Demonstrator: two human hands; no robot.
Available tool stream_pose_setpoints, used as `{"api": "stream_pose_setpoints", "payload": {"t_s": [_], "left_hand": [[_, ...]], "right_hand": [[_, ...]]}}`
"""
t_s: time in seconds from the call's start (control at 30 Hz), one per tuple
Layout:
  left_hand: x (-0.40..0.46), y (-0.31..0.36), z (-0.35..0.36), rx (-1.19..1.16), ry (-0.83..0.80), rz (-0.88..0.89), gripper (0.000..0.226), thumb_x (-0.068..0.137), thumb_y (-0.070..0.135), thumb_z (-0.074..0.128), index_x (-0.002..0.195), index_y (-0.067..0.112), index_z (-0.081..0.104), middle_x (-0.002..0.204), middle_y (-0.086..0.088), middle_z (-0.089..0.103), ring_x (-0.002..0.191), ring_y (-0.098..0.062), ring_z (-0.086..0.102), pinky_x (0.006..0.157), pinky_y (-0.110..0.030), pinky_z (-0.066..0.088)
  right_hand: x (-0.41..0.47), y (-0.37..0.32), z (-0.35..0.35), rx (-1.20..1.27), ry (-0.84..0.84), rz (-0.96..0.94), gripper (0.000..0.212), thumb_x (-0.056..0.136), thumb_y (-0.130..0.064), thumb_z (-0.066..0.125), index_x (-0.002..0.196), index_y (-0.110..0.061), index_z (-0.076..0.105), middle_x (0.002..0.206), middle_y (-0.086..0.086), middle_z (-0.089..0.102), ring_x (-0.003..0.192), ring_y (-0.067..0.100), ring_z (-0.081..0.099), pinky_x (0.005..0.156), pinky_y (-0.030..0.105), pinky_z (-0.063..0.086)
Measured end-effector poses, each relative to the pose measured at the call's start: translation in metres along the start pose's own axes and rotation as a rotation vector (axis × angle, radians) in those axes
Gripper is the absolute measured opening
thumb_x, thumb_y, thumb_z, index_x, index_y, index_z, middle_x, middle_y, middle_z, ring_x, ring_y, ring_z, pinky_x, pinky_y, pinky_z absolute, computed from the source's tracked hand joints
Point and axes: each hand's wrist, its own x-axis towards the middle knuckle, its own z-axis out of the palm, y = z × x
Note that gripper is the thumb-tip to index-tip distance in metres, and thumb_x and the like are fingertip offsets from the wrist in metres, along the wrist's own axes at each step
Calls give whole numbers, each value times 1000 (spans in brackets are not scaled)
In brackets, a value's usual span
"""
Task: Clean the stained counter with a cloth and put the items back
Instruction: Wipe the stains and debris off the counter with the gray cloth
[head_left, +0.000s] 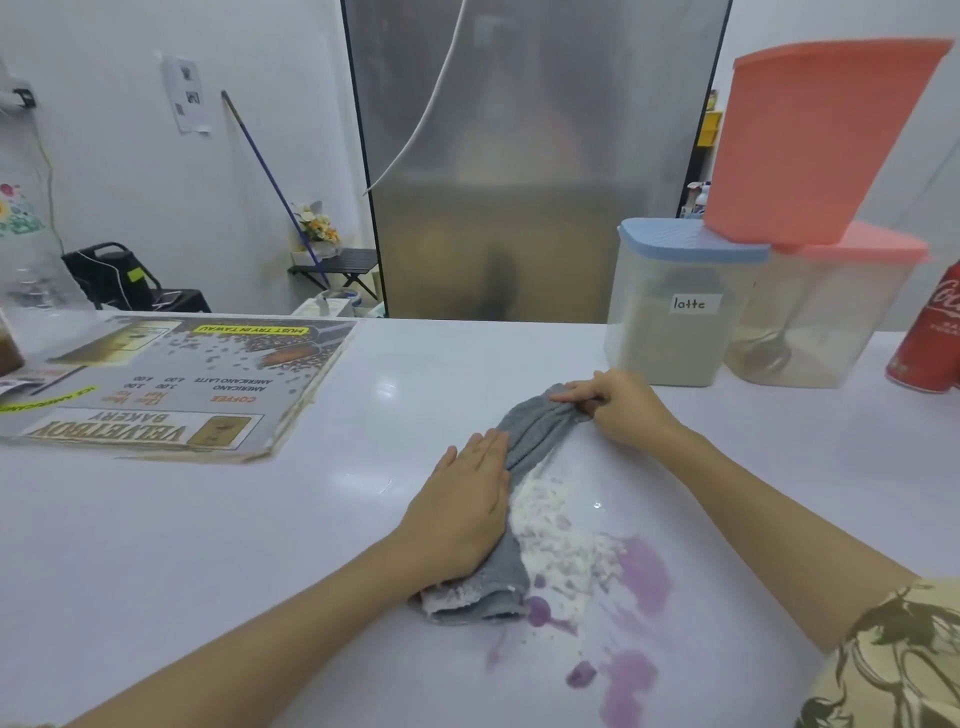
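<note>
Grey cloth (519, 467) lies stretched at the middle of the white tabletop (208, 545), along the 9 o'clock edge of the white powder (556, 540) and purple stains (644, 577). The left hand (462, 514) presses it flat with straight fingers; the right hand (618, 405) pinches its far end. Better to drag the cloth toward 3 o'clock with even pressure (folding the powder inside), so nothing spreads to the latte container (675, 306).

Glossy smooth counter (208, 545), matt grey cloth (535, 426)
</note>
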Motion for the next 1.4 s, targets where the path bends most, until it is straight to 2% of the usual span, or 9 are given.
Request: {"api": "stream_pose_setpoints", "payload": {"t_s": [0.13, 0.23, 0.4, 0.57, 0.77, 1.0, 1.2, 1.3, 1.4], "left_hand": [[3, 1, 1, -46, -10, 89, 48, 104, 21, 17, 151, 17, 8, 158, 4, 9, 146, -7, 2, 115, -22, -5], [-1, 3, 1, -67, -19, 128, 47, 104, 19, 19, 150, 19, 13, 157, 6, 14, 145, -6, 5, 113, -16, -3], [-14, 10, -13, -205, -135, 144, 46, 104, 22, 26, 150, 23, 20, 156, 8, 16, 144, -4, 10, 106, -9, 3], [-31, 4, -24, -306, -147, 88, 45, 103, 28, 30, 148, 28, 25, 155, 13, 19, 142, -3, 17, 109, -12, 8], [-56, 6, -15, -268, -158, 93, 48, 103, 24, 28, 150, 26, 16, 151, 19, 18, 141, -3, 18, 106, -8, 9], [-75, 22, -4, -243, -74, 92, 49, 103, 19, 25, 150, 22, 11, 154, 13, 14, 142, -2, 13, 102, -3, 4], [-108, 25, -7, -405, -51, 11, 48, 102, 25, 29, 148, 36, 16, 149, 25, 19, 135, 8, 19, 103, -6, 11], [-128, 23, -18, -482, -68, -35, 45, 100, 34, 33, 143, 45, 22, 143, 35, 22, 130, 16, 22, 103, -7, 16], [-145, 21, -22, -423, -140, -30, 48, 99, 35, 34, 143, 44, 16, 141, 40, 14, 127, 24, 14, 101, -1, 13]], "right_hand": [[-34, 14, -13, -79, 57, 31, 52, 87, 16, 38, 115, -16, 68, 116, 19, 65, 122, 22, 52, 88, 11, 34], [-67, 21, -17, -126, 105, 33, 50, 89, 8, 42, 117, -24, 67, 112, 4, 64, 109, 26, 55, 94, 30, 41], [-99, 20, -29, -286, 88, 53, 39, 93, -10, 46, 116, -35, 66, 109, -9, 54, 102, 13, 50, 86, 21, 31], [-108, 12, -32, -352, -27, -54, 44, 94, 1, 39, 129, -16, 58, 151, -6, 32, 142, 14, 22, 114, 19, 10], [-131, 5, -41, -238, 4, 47, 40, 93, -1, 42, 123, -17, 63, 135, -9, 54, 126, 11, 47, 97, 8, 24], [-179, -20, -39, -246, -75, 137, 39, 97, -6, 34, 127, -14, 58, 126, -3, 56, 107, 19, 52, 86, 17, 42], [-237, -46, -33, -134, -190, 161, 33, 102, -25, 28, 128, -23, 50, 125, -14, 43, 115, 13, 32, 102, 25, 29], [-242, -42, -36, -7, -91, 148, 32, 100, -11, 33, 122, -10, 56, 124, -2, 53, 116, 16, 44, 94, 18, 33], [-241, -39, -25, -105, -19, 136, 38, 99, -11, 35, 131, -24, 52, 123, -12, 47, 118, 16, 41, 90, 15, 31]]}}
